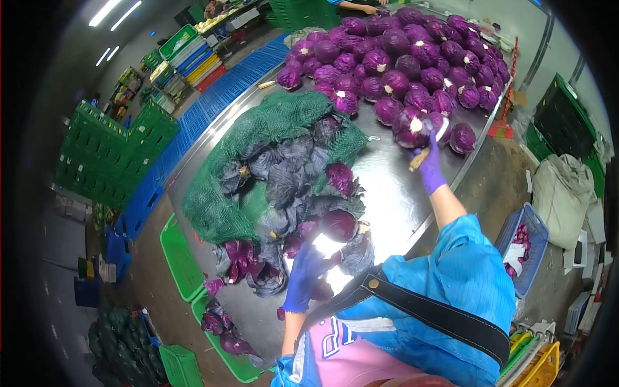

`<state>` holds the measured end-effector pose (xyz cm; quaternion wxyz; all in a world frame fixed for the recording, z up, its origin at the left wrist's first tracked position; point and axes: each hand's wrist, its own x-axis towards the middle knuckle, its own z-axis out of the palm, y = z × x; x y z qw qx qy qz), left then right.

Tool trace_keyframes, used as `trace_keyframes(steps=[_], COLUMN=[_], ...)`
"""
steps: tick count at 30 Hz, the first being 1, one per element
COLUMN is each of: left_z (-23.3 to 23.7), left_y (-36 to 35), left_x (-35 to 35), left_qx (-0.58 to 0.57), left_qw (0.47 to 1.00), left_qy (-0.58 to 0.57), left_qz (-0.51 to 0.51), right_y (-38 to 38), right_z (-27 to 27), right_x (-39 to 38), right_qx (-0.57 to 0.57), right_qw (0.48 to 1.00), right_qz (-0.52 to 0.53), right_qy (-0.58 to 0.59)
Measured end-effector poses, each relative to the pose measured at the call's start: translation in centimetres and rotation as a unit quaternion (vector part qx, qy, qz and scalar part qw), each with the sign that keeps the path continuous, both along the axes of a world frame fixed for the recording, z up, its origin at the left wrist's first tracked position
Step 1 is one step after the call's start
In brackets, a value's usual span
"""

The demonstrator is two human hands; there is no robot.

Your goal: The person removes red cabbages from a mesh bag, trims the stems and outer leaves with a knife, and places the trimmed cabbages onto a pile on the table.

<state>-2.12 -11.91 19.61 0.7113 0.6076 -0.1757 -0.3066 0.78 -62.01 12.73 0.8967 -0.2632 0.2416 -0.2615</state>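
My right hand [431, 169], in a purple glove, is closed round a knife with a wooden handle [418, 158] and a pale blade [443, 130]. A trimmed red cabbage [410, 128] lies right at its fingertips, at the near edge of a large heap of red cabbages [412, 64]. My left hand [304, 276], gloved too, is low over the steel table [387, 193], fingers apart, beside loose purple leaves. Just beyond it sits a red cabbage [339, 226]. A green mesh sack [216, 193] lies open, with dull, leafy cabbages [287, 180] spilling out.
Green crates [182, 258] with stripped leaves [225, 332] stand below the table's left edge. Blue plastic pallets [200, 119] run along the far left side. A blue-grey basket [525, 251] stands on the floor at right. Another person's hand [369, 9] shows behind the heap.
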Motion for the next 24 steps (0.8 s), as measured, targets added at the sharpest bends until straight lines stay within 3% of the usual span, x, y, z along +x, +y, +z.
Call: trace_keyframes(steps=[2, 4, 6, 8, 9, 11, 13, 15, 17, 19, 22, 24], left_z=[-0.5, -1.0, -1.5, -2.0, -2.3, -3.0, -3.3, -2.4, -1.7, -1.0, -0.8, -0.3], left_y=[1.0, 1.3, 1.3, 1.0, 0.5, -0.1, -0.9, -2.0, -3.1, -3.7, -4.3, -4.5], left_x=[-0.1, -0.1, 0.0, -0.1, -0.1, 0.1, 0.2, 0.0, 0.2, -0.1, -0.4, -0.9], left_qx=[0.011, 0.021, 0.024, 0.026, 0.044, 0.065, 0.01, 0.041, -0.022, -0.035, 0.009, -0.009], left_qw=[1.0, 0.999, 0.999, 0.999, 0.999, 0.998, 1.0, 0.999, 0.998, 0.998, 0.997, 0.995], left_qy=[-0.023, -0.027, -0.029, -0.028, -0.03, -0.027, -0.025, -0.013, 0.054, 0.054, 0.061, 0.088], left_qz=[-0.006, 0.0, 0.001, 0.004, 0.004, 0.01, -0.012, -0.005, -0.016, -0.024, -0.035, -0.046], right_y=[-1.6, -2.7, -5.5, -7.8, -8.6, -9.0, -8.8, -8.0, -8.2, -8.7, -7.9, -7.7], right_z=[2.5, 4.3, 4.0, 2.6, 2.5, 4.0, 5.6, 6.7, 5.7, 5.4, 5.3, 5.2], right_x=[-0.1, 1.0, 2.1, 3.7, 4.0, 4.2, 3.8, 3.2, 3.0, 2.4, 0.8, 1.0], right_qx=[0.012, -0.029, -0.047, -0.089, -0.09, -0.137, -0.121, -0.201, -0.225, -0.139, -0.171, -0.214], right_qw=[1.0, 0.995, 0.991, 0.982, 0.982, 0.967, 0.971, 0.942, 0.931, 0.951, 0.955, 0.948], right_qz=[-0.002, -0.093, -0.113, -0.167, -0.164, -0.143, -0.129, -0.16, -0.183, -0.125, -0.077, -0.105], right_qy=[-0.012, 0.022, 0.058, 0.014, 0.018, 0.157, 0.163, 0.219, 0.223, 0.245, 0.228, 0.211])
